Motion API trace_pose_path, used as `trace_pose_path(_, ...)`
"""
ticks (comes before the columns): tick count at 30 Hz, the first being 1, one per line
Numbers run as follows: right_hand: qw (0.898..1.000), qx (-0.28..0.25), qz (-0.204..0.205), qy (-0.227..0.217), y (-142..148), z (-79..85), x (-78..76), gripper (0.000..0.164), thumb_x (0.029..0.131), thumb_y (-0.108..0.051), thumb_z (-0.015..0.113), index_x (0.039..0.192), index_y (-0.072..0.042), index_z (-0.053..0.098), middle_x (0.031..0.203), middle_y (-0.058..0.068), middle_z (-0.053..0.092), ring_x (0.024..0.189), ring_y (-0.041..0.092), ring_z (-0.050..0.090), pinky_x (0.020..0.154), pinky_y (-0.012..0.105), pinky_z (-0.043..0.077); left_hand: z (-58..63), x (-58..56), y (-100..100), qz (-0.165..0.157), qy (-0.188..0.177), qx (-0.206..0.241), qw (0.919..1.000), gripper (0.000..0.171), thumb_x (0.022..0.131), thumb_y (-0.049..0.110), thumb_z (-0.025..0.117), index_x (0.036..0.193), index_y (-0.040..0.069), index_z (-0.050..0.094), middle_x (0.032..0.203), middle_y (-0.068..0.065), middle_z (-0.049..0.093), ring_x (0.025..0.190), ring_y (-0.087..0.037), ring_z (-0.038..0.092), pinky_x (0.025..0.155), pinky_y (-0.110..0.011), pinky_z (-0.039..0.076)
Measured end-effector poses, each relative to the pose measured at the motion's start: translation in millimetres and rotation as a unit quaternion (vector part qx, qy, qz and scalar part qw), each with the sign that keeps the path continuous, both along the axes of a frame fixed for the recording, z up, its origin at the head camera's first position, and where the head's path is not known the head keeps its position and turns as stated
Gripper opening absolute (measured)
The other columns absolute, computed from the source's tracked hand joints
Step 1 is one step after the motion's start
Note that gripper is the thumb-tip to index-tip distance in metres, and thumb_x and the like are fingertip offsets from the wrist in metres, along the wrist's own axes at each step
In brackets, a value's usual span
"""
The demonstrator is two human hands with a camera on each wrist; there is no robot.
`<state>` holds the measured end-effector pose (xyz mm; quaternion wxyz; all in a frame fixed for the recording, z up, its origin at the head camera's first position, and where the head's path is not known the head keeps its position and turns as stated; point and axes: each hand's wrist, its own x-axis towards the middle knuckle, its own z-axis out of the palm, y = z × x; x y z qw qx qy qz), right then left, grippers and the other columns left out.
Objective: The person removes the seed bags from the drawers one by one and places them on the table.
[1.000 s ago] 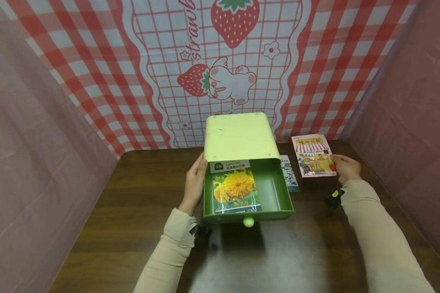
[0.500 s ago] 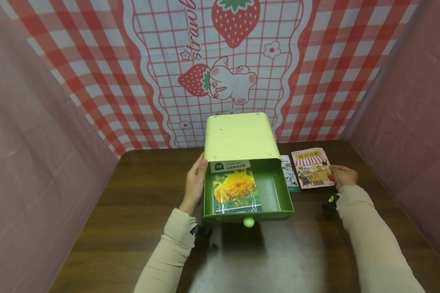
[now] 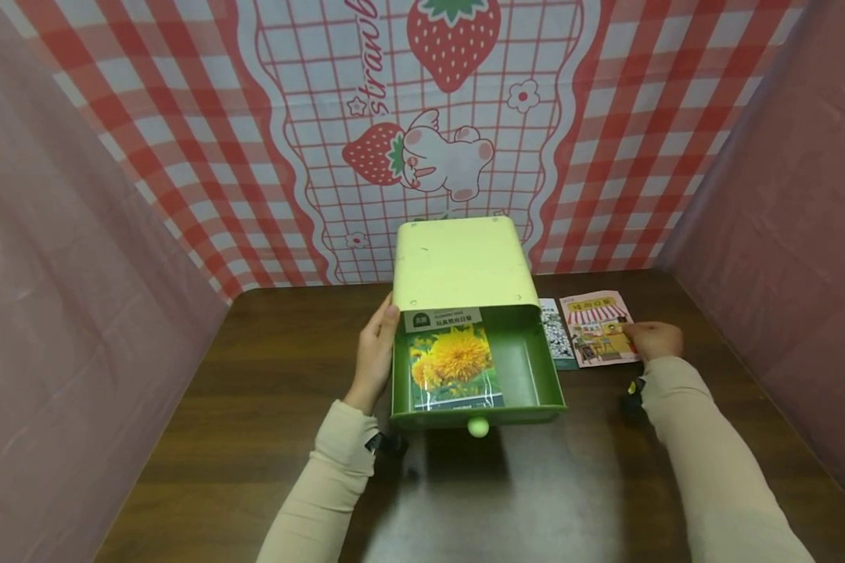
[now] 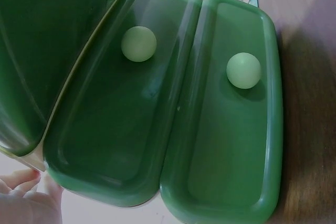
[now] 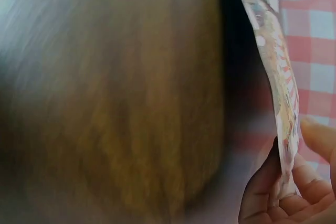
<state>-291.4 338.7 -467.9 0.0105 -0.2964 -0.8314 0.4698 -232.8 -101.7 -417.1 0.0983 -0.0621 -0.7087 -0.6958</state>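
A small green drawer box (image 3: pixel 465 262) stands on the table with its top drawer (image 3: pixel 524 367) pulled out. Inside lies a seed packet (image 3: pixel 454 363) with a yellow flower picture. My left hand (image 3: pixel 372 352) rests against the box's left side; the left wrist view shows its fingertips (image 4: pixel 23 182) at the box's edge. At the right, my right hand (image 3: pixel 656 342) pinches the right edge of a pink illustrated seed packet (image 3: pixel 595 332). In the right wrist view the packet (image 5: pixel 281 77) stands edge-on between the fingers. Another packet (image 3: pixel 556 332) lies partly hidden beside the box.
Two lower drawers with round knobs, the middle drawer (image 4: pixel 121 103) and the bottom drawer (image 4: pixel 231 129), are shut. A checked strawberry cloth (image 3: pixel 289 156) hangs behind the wooden table (image 3: pixel 267 375). Pink curtains (image 3: pixel 767 211) flank both sides.
My right hand has brought the pink seed packet down toward me and slightly left, closer to the other packet. The left hand, the box and the open drawer have stayed put.
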Motion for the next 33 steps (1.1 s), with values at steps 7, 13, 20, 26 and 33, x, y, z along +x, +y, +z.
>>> trace_pose_path(7,0.993,0.076,0.083,-0.030,1.3,-0.5,-0.6,0.070,0.092,-0.042,0.061,0.133,0.013,0.050,0.122,0.029,0.058,0.094,0.030,0.058,0.067,0.030,0.048,-1.0,-0.8,-0.5,-0.001,0.010,-0.004,0.9999,0.048,0.105,0.040,0.041,0.149,0.021,0.043,0.154,-0.003,0.042,0.137,-0.025,0.046,0.110,-0.044,0.044)
trace_pose_path(13,0.984,0.116,0.118,-0.058,-3.0,2.0,0.2,0.068,0.092,-0.042,0.061,0.129,0.014,0.051,0.116,0.029,0.059,0.091,0.033,0.056,0.073,0.041,0.049,-1.0,-0.4,-0.3,0.002,0.007,-0.006,1.0000,0.051,0.104,0.044,0.042,0.149,0.022,0.043,0.154,-0.003,0.043,0.138,-0.024,0.046,0.111,-0.043,0.044)
trace_pose_path(20,0.981,0.121,0.133,-0.077,-4.3,2.6,-0.1,0.068,0.093,-0.042,0.061,0.130,0.015,0.049,0.116,0.029,0.057,0.093,0.035,0.055,0.077,0.044,0.049,-1.3,-0.5,-0.2,0.000,0.003,0.001,1.0000,0.053,0.102,0.048,0.043,0.149,0.022,0.043,0.154,-0.002,0.044,0.137,-0.023,0.046,0.111,-0.042,0.044)
trace_pose_path(26,0.977,0.138,0.145,-0.070,-4.4,2.0,-0.7,0.065,0.091,-0.038,0.063,0.125,0.016,0.052,0.109,0.029,0.060,0.090,0.034,0.056,0.075,0.043,0.049,-1.7,-0.8,-0.1,-0.001,0.004,0.001,1.0000,0.052,0.103,0.047,0.043,0.149,0.023,0.043,0.154,-0.001,0.043,0.138,-0.021,0.045,0.112,-0.041,0.043)
trace_pose_path(33,0.976,0.142,0.147,-0.076,-4.0,0.1,-2.2,0.065,0.091,-0.037,0.064,0.126,0.017,0.051,0.112,0.030,0.060,0.090,0.035,0.056,0.077,0.045,0.050,-1.3,-0.8,-0.5,-0.008,0.002,0.004,1.0000,0.048,0.105,0.041,0.041,0.149,0.023,0.043,0.154,-0.002,0.043,0.137,-0.024,0.047,0.110,-0.043,0.045)
